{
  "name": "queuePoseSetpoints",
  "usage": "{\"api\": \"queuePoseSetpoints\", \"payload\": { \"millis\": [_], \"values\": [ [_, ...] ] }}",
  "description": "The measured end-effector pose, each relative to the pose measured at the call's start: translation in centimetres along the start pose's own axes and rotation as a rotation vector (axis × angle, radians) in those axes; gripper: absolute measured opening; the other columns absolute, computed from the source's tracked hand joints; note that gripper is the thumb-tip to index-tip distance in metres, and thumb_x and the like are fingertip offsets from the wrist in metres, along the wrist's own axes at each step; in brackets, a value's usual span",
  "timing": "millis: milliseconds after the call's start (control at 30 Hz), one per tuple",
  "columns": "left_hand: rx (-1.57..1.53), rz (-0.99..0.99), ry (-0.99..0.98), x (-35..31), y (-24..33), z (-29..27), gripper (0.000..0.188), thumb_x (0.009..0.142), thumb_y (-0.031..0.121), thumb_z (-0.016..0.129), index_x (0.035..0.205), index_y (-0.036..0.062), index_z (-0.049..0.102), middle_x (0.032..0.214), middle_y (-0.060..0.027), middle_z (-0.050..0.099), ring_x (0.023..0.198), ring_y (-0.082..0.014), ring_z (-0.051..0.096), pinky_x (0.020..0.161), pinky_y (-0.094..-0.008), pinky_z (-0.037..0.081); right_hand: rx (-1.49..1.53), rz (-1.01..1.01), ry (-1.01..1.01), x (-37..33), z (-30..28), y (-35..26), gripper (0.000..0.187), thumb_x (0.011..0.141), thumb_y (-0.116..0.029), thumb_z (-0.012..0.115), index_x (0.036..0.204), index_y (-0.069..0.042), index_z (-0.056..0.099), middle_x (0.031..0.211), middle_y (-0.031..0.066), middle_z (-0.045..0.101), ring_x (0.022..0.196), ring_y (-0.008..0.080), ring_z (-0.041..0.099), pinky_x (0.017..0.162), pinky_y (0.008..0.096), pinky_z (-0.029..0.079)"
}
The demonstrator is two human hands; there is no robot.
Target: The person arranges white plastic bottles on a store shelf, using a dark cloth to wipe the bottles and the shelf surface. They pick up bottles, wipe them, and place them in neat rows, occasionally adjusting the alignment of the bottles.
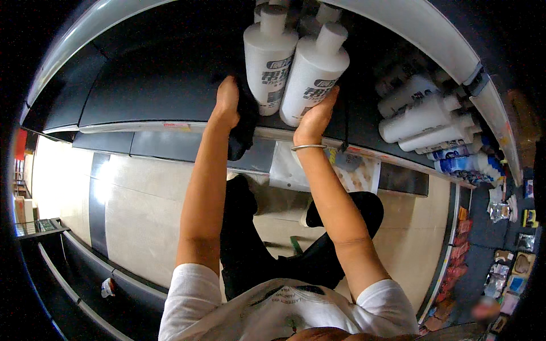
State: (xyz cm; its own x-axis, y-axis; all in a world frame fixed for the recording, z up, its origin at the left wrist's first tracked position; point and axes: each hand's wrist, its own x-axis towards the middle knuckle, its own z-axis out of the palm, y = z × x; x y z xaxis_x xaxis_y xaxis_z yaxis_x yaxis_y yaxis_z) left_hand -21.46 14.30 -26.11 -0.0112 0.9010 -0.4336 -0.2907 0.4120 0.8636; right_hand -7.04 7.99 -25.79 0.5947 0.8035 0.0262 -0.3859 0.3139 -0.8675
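Two white plastic bottles with dark print stand side by side at the front of a black shelf. My right hand grips the lower right side of the right bottle, which leans a little to the right. Its fingers wrap partly behind the bottle. Left of the other bottle, my left hand is closed on a black cloth that hangs over the shelf's front edge. The cloth lies close to the left bottle's side, and my left fingertips are mostly hidden.
More white bottles lie or stand further right on the shelf, beside blue-and-white packages. A cardboard-and-plastic carton shows below the shelf edge near my knees. Another black shelf unit is at lower left. Small packaged goods line the far right.
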Motion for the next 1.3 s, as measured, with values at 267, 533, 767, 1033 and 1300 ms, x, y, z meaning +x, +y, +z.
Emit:
{"api": "queuePoseSetpoints", "payload": {
  "millis": [267, 533, 767, 1033, 1300],
  "values": [
    [-0.279, 0.096, 0.1, -1.0, 0.2, 0.2, 0.043, 0.093, 0.031, 0.038, 0.121, 0.0045, 0.056, 0.114, -0.0083, 0.059, 0.098, -0.0241, 0.057, 0.088, -0.0388, 0.046, 0.078, -0.048, -0.085, 0.0, -0.3, 0.5, 0.058, 0.1, -0.049, 0.035, 0.131, -0.001, 0.047, 0.129, 0.0055, 0.054, 0.115, 0.0173, 0.05, 0.101, 0.0296, 0.033],
    [-0.061, 0.474, 0.15, 3.5, -3.3, -2.8, 0.035, 0.087, 0.023, 0.046, 0.114, 0.0035, 0.058, 0.104, -0.0123, 0.064, 0.091, -0.0269, 0.061, 0.083, -0.0379, 0.049, -0.187, -0.165, -0.11, 1.7, -3.2, 2.7, 0.055, 0.101, -0.046, 0.034, 0.133, -0.002, 0.045, 0.134, 0.0082, 0.05, 0.12, 0.0176, 0.047, 0.104, 0.0314, 0.03],
    [0.637, 1.136, 0.229, -1.8, -6.4, -6.4, 0.02, 0.087, 0.027, 0.054, 0.095, 0.0089, 0.054, 0.086, -0.0063, 0.053, 0.076, -0.021, 0.05, 0.068, -0.0327, 0.043, -0.683, -0.611, -0.217, -4.9, -9.7, -4.7, 0.032, 0.092, -0.02, 0.057, 0.12, -0.004, 0.052, 0.129, 0.0172, 0.049, 0.122, 0.0323, 0.044, 0.105, 0.0419, 0.031],
    [0.781, 0.659, -0.207, -12.0, -12.7, -1.8, 0.029, 0.094, 0.024, 0.048, 0.077, 0.0005, 0.052, 0.073, -0.0122, 0.056, 0.064, -0.0281, 0.054, 0.061, -0.0416, 0.044, -0.834, -0.632, -0.003, -1.6, -18.9, -9.4, 0.036, 0.082, -0.006, 0.065, 0.115, -0.009, 0.051, 0.123, 0.0121, 0.049, 0.116, 0.028, 0.046, 0.091, 0.0379, 0.043],
    [1.533, 0.807, -0.407, -9.9, -16.8, 0.2, 0.029, 0.093, 0.034, 0.051, 0.088, 0.0086, 0.064, 0.088, -0.0126, 0.065, 0.075, -0.034, 0.064, 0.063, -0.0439, 0.052, -1.0, -0.976, 0.051, 2.9, -18.2, -18.3, 0.043, 0.082, -0.011, 0.066, 0.121, -0.005, 0.05, 0.123, 0.0144, 0.049, 0.112, 0.0307, 0.049, 0.091, 0.04, 0.044]
  ]
}}
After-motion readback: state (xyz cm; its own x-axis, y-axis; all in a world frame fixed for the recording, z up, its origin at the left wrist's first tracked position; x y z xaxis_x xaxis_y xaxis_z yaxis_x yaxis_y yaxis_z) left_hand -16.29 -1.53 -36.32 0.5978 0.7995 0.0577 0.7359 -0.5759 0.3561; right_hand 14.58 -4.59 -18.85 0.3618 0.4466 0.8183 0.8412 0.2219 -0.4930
